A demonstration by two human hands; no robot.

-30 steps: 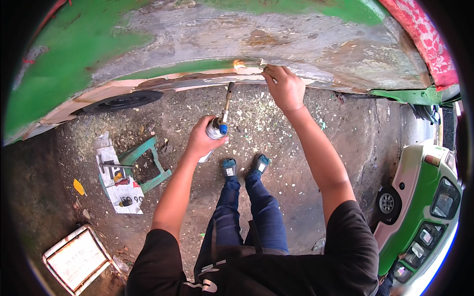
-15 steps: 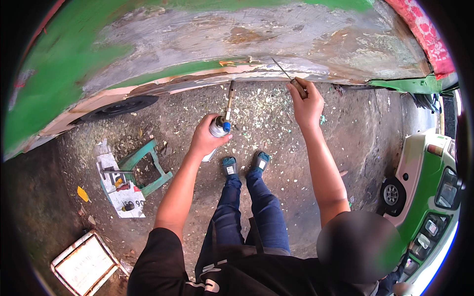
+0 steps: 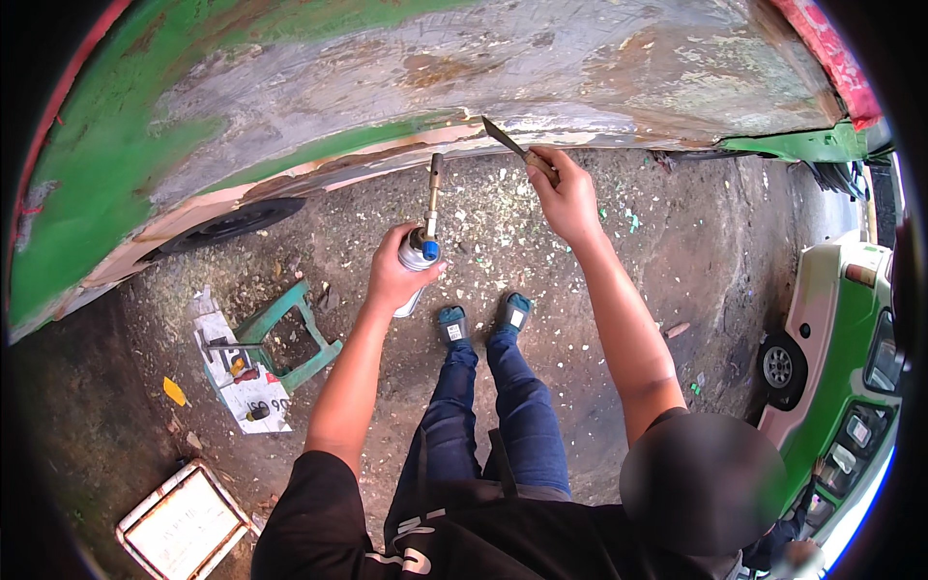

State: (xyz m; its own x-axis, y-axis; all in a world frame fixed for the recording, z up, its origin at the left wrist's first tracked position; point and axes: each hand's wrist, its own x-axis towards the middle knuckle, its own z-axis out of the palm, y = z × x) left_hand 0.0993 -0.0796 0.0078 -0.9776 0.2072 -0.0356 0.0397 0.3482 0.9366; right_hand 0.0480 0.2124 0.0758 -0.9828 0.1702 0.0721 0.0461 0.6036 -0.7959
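My left hand (image 3: 394, 273) is wrapped round the can of a gas blowtorch (image 3: 432, 203), whose brass nozzle points at the lower edge of a vehicle panel. No flame shows at its tip. Between finger and thumb, my right hand (image 3: 568, 198) grips the handle of a flat-bladed scraper (image 3: 505, 135). Its blade slants up and left, close to the remaining green and pink paint strip; whether it touches cannot be told. The vehicle side panel (image 3: 541, 63) is mostly stripped to grey and rust-brown, with green paint (image 3: 106, 164) at the left.
Paint flakes litter the concrete floor (image 3: 503, 217). To my left stand a green stool (image 3: 314, 358) with tools on a printed sheet (image 3: 261, 401), and a white framed board (image 3: 184, 522). A wheel (image 3: 232, 222) sits under the panel. Another green-and-white vehicle (image 3: 822, 367) stands at the right.
My right hand has moved left along the panel, and the scraper's blade now shows its flat side. The blowtorch has shifted slightly left and stays in my left hand.
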